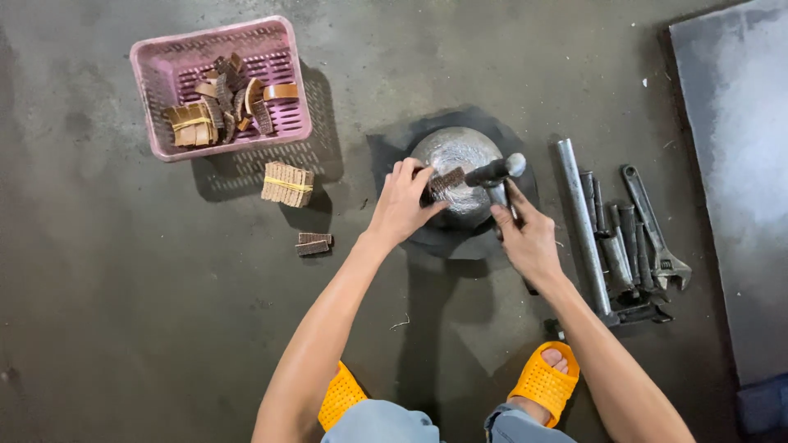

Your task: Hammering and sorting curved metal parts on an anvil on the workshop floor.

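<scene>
My left hand (400, 202) holds a small dark ridged brown piece (444, 183) flat on top of a rounded silver metal block (456, 156) on the floor. My right hand (528, 237) grips the handle of a hammer (496, 172), whose metal head sits just right of the piece, over the block. The block rests on a dark mat (460, 243).
A pink plastic basket (168, 78) with several brown ridged pieces stands at the upper left. A banded bundle (286, 183) and two loose pieces (313, 243) lie beside it. Metal pipes (581, 221) and an adjustable wrench (657, 231) lie right. A dark sheet (735, 148) covers the far right.
</scene>
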